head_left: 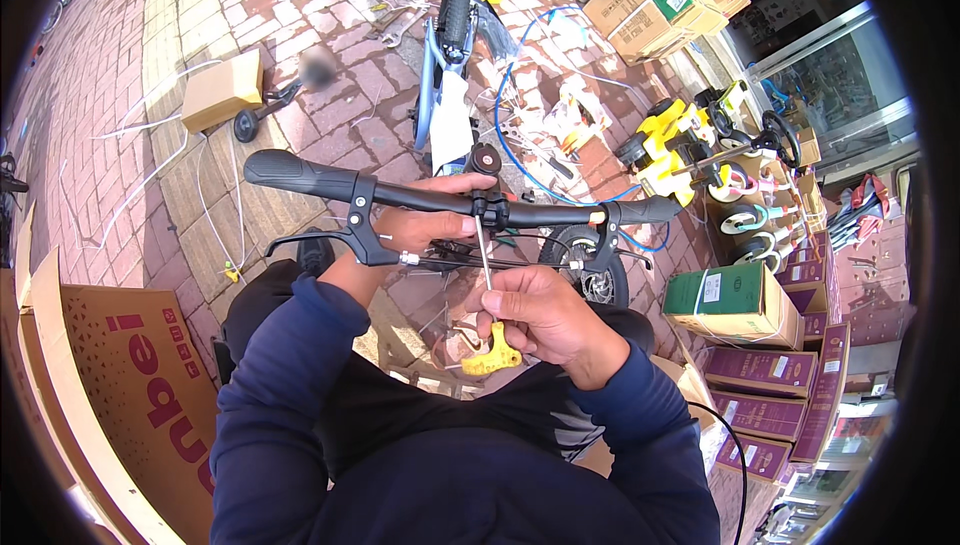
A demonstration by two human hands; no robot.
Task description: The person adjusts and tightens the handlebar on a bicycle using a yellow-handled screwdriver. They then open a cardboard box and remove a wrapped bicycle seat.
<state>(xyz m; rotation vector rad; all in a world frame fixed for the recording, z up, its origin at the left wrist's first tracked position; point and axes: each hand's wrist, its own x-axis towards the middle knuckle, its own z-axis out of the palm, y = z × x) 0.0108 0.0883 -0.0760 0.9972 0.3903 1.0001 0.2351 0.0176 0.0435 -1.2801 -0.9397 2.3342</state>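
A black bicycle handlebar (425, 197) lies crosswise in front of me, with rubber grips and a brake lever (335, 243) on its left side. My left hand (418, 229) is closed around the bar just left of the centre clamp (490, 210), fingers showing above and below it. In my right hand (550, 313) is a T-handle hex key (490, 353) with a yellow handle. Thumb and fingers pinch its shaft, and its tip meets the clamp. Whether the tip sits in a bolt cannot be made out. Above the clamp is a round black piece (486, 158).
Beyond the bar stands a blue bike frame (433, 85) with a black tyre; a spoked wheel (590, 270) shows below right. An open carton (140, 385) is at left, stacked boxes (755, 370) at right. Yellow ride-on toys (665, 150), tools and straps lie on the brick paving.
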